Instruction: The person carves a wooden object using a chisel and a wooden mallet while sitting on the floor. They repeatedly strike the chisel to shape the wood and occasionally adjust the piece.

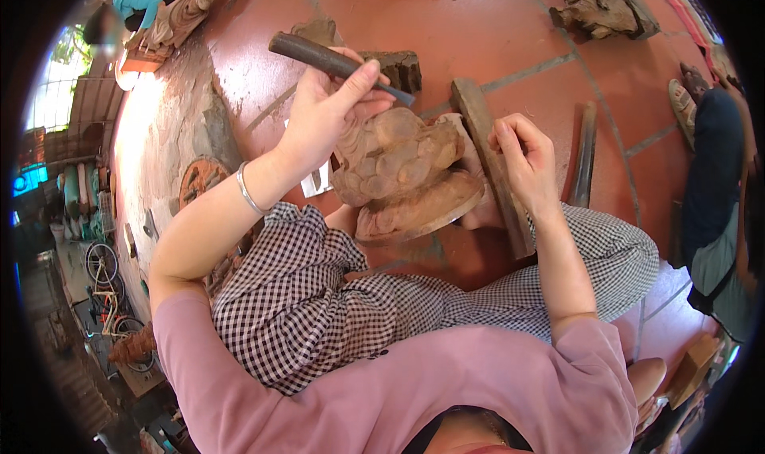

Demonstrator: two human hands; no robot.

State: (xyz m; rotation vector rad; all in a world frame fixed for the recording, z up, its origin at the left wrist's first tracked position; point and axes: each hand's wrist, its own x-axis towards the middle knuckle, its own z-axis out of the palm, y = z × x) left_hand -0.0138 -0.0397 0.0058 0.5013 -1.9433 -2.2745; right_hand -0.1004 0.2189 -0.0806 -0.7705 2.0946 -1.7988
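Note:
A carved wooden figure (402, 175) with rounded petal shapes and a flat round base lies tilted across my checked-trouser lap. My left hand (327, 107) grips a dark chisel (319, 55), its metal tip resting on the top of the carving. My right hand (522, 159) holds a long wooden stick (490, 159) used as a mallet, upright beside the carving's right edge. A silver bangle (249, 189) circles my left wrist.
Red tiled floor (478, 31) lies ahead. On it are dark wood blocks (398, 67), a rough carved piece (602, 11) at far right and a curved tool (586, 155). Another person's leg and sandalled foot (689, 103) are at the right. Another carving (171, 19) stands far left.

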